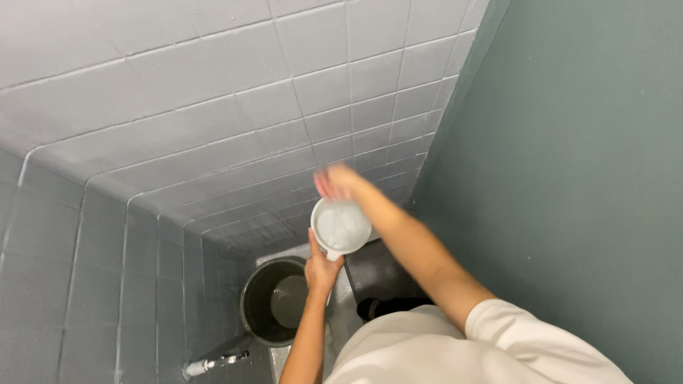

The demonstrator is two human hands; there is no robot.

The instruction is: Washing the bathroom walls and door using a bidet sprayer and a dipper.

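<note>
Grey tiled walls (213, 107) fill the left and top of this downward view, meeting a plain green wall (583, 163) on the right, with a metal tap (213, 365) at seven o'clock and a dark round bucket (274, 302) standing on the floor just right of it. Near centre, the left hand (322, 268) is closed around the handle of a white mug (341, 226), holding it above the bucket's right edge. At twelve o'clock from the mug, the right hand (334, 182) is blurred at the rim; I cannot tell how its fingers lie.
</note>
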